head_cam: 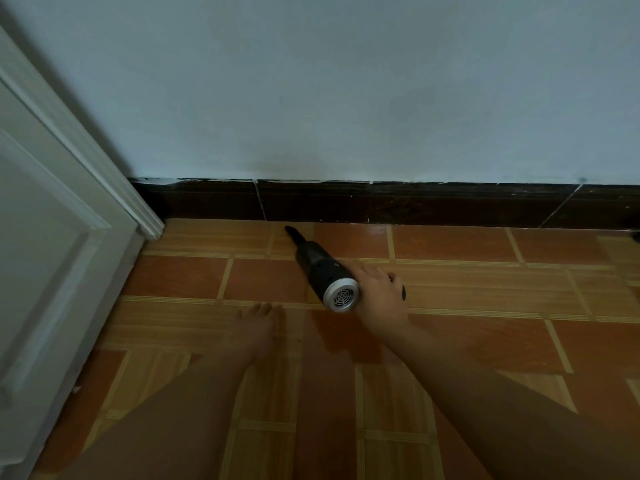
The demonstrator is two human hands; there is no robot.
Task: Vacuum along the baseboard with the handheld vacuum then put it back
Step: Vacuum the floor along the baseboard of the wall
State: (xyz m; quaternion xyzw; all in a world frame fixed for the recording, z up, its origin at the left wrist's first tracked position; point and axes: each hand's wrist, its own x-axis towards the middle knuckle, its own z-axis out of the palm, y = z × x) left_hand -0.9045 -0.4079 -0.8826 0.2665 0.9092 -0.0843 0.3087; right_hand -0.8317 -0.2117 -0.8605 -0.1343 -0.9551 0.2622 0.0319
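1. The handle of the handheld vacuum (pixel 320 268) is hidden under the right hand (pixel 379 292) gripping it.
2. Ahead of the grip, the nozzle tip is too small to tell whether it touches the baseboard (pixel 415 204).
3. Left of the grip, the left hand (pixel 258 327) is blurred; whether it touches the floor (pixel 485 289) is unclear.
4. Far right of the grip, a dark object (pixel 636 234) is cut off by the picture's edge.

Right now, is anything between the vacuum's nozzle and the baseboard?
Nothing visible. The right hand holds the handheld vacuum with its nozzle aimed at the baseboard, only bare floor tile between them. The left hand is nearer the camera, out of that line.
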